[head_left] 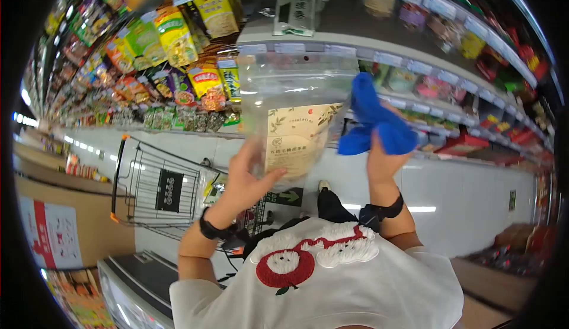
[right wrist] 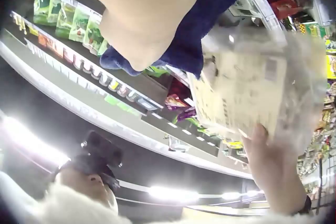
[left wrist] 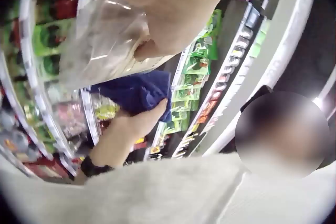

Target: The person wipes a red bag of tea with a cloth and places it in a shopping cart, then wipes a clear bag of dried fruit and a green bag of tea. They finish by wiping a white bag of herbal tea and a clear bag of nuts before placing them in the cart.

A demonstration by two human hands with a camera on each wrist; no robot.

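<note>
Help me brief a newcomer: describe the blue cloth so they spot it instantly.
In the head view, go from the white shirt up to the right hand. It grips the cloth, opaque and plain blue, unlike the clear, labelled bag beside it.

Shelf, upper: grey, wide; front edge lined with price labels. On it, one white-and-green pouch, near the left end. To the right, in a row, one pale bag, one purple pack, one yellow pack; print too small to read.

Lower shelf: directly beneath; label strip along the edge. On it, pink packs, grouped.

Floor: pale, glossy. On it, one wire cart, orange-tipped handle, left side; one shoe, centre; one green arrow sign, flat, near the shoe; one small green sign, far right.
</note>
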